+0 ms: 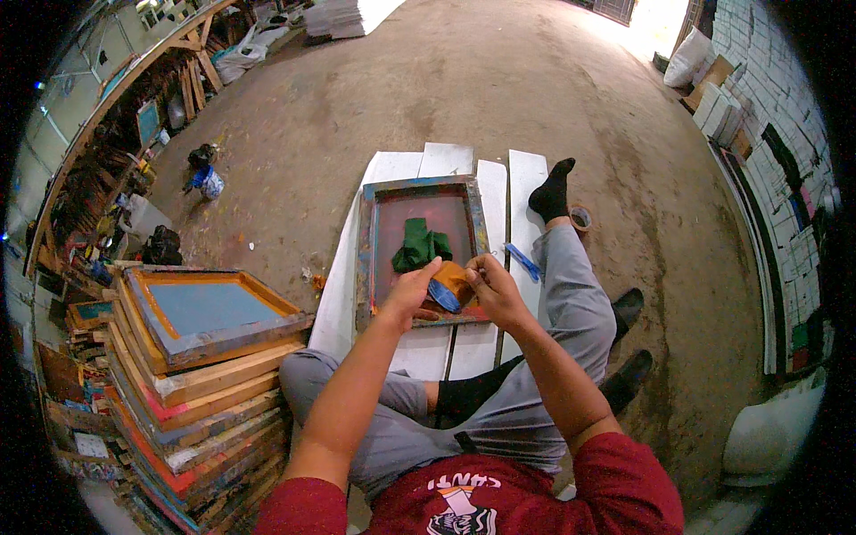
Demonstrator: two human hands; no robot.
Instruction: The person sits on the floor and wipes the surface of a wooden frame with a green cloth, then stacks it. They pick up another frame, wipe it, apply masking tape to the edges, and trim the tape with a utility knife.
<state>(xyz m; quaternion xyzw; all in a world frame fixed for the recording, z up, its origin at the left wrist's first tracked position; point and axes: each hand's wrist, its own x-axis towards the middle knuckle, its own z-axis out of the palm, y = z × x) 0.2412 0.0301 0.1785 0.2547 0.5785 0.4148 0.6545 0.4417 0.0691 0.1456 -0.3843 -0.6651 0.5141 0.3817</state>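
Note:
A wooden screen-printing frame (364, 241) with paint-stained edges and dark reddish mesh lies in front of my legs. Over its near part, a small orange-brown piece (452, 279), perhaps cloth or a pouch, is held between my hands. My left hand (414, 292) grips its left side, thumb up. On the right, my right hand (496, 289) pinches its edge with thumb and forefinger. A blue patch (443, 297) shows at the piece's lower left; whether the two are joined I cannot tell. Crumpled dark green cloth (416, 245) rests on the mesh just beyond my left hand.
White boards (524, 178) lie under the frame. A blue tool, perhaps a cutter (522, 262), and a tape roll (580, 218) are at the right. Stacked wooden frames (205, 383) stand at my left, a blue-white container (209, 183) beyond. Dark slippers (628, 308) lie beside my leg.

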